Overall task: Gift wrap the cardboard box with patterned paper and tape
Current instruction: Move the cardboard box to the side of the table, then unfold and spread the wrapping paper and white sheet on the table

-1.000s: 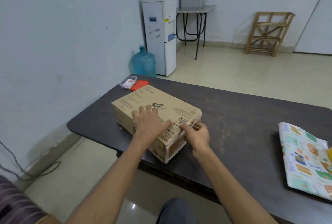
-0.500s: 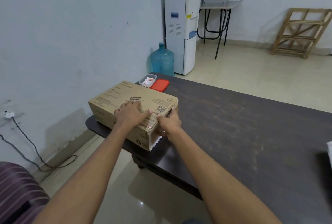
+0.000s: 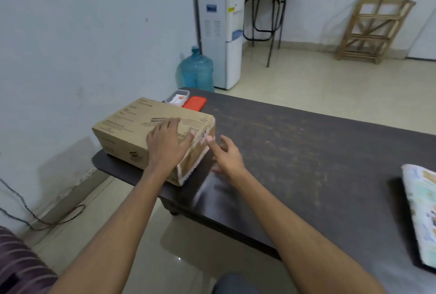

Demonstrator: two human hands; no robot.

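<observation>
A brown cardboard box (image 3: 132, 124) with printed labels lies at the left end of the dark table (image 3: 306, 147), its near left corner over the table's edge. My left hand (image 3: 166, 141) rests flat on the box's top near the right end, fingers spread. My right hand (image 3: 227, 155) hovers just right of the box's end face, fingers loose, a fingertip close to the box's upper right edge. The folded patterned wrapping paper (image 3: 422, 213) lies at the table's far right, partly cut off by the frame.
A small clear container (image 3: 177, 98) and a red lid (image 3: 194, 103) sit behind the box at the table's far left corner. On the floor beyond stand a blue water jug (image 3: 197, 72), a white water dispenser (image 3: 220, 31) and a wooden rack (image 3: 374, 30).
The box has slid left toward the table's end. My right hand has come off the box's end face and now hovers beside it. My left hand stays on top.
</observation>
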